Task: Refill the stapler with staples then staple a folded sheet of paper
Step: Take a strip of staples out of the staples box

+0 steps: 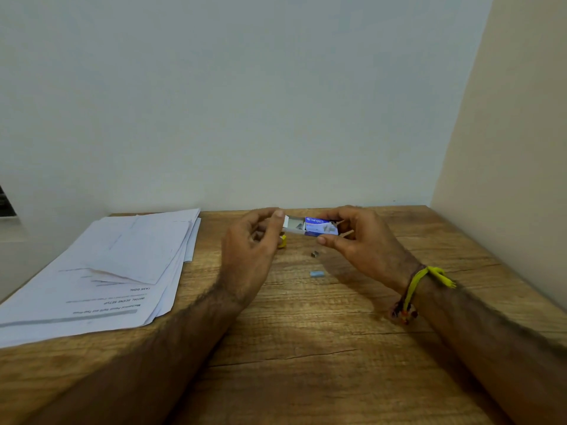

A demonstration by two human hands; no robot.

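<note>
Right hand (pixel 352 237) pinches the staple box (pixel 320 227); left hand (pixel 254 237) grips its slid-out tray (pixel 291 225), which could spill staples.

A single head-worn wide-angle view looks forward and slightly down across a wooden table (pixel 306 348) toward a pale wall (pixel 245 102). It sits close; forearms fill the bottom, and the edges seem bent by the lens.

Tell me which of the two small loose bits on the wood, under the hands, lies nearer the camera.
The pale blue strip. It lies closer to the camera than the small dark grey piece, which sits almost directly below the staple box.
</note>
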